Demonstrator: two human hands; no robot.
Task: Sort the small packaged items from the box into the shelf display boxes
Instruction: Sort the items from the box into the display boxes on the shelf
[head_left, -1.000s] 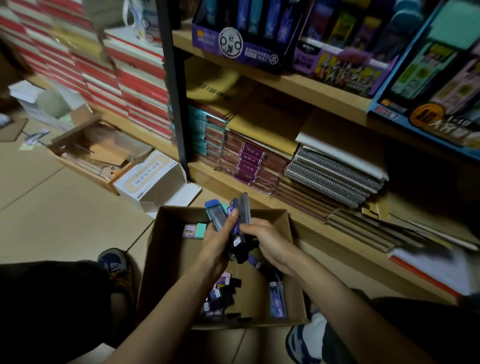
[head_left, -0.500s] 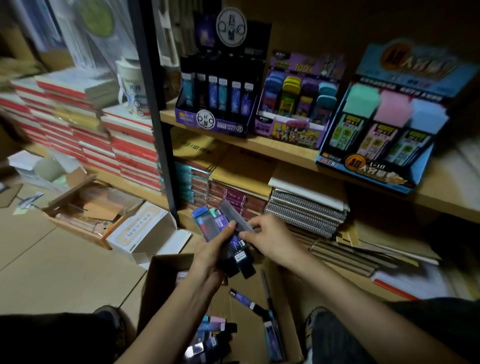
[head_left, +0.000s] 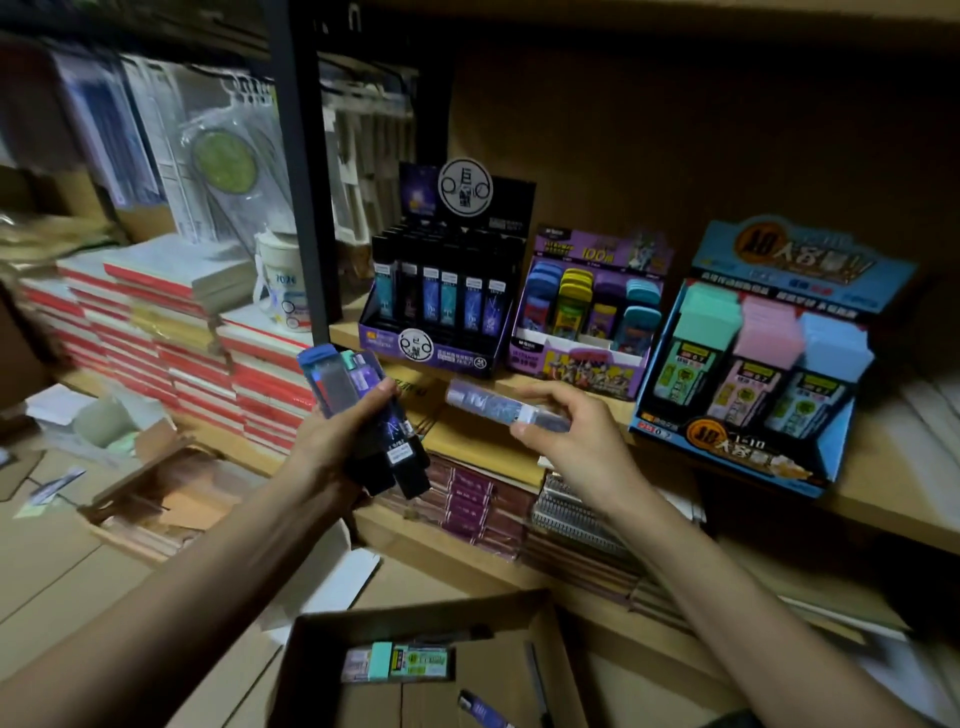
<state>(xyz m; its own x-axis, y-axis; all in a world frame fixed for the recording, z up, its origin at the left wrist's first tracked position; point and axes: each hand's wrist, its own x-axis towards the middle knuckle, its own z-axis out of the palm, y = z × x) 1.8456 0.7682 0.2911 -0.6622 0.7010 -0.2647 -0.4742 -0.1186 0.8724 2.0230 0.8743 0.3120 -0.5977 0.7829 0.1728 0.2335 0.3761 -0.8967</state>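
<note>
While the left hand (head_left: 337, 441) clamps a fanned bundle of packs (head_left: 358, 400) as a reserve, the right hand (head_left: 576, 441) pinches one slim pack (head_left: 498, 408) sideways before the shelf (head_left: 883, 501), probably bound for the dark display box (head_left: 441, 312); its blurred label prevents certainty. More lie in the cardboard box (head_left: 311, 654).

We've got stacks of red-edged books (head_left: 171, 338) piled on the left, with a white mug (head_left: 283, 291) sitting on top of the stack nearest the black upright post (head_left: 301, 156). Clear hanging packets (head_left: 223, 161) dangle behind them, pretty blurry. On the lower shelf (head_left: 441, 548) we see a pile of maroon packs (head_left: 467, 499) just beside some spiral notebooks (head_left: 576, 514). On the tan floor (head_left: 52, 582) to the left there's a flat cardboard tray (head_left: 156, 499) with brown sheets in it, and near it an open white carton (head_left: 337, 566).
</note>
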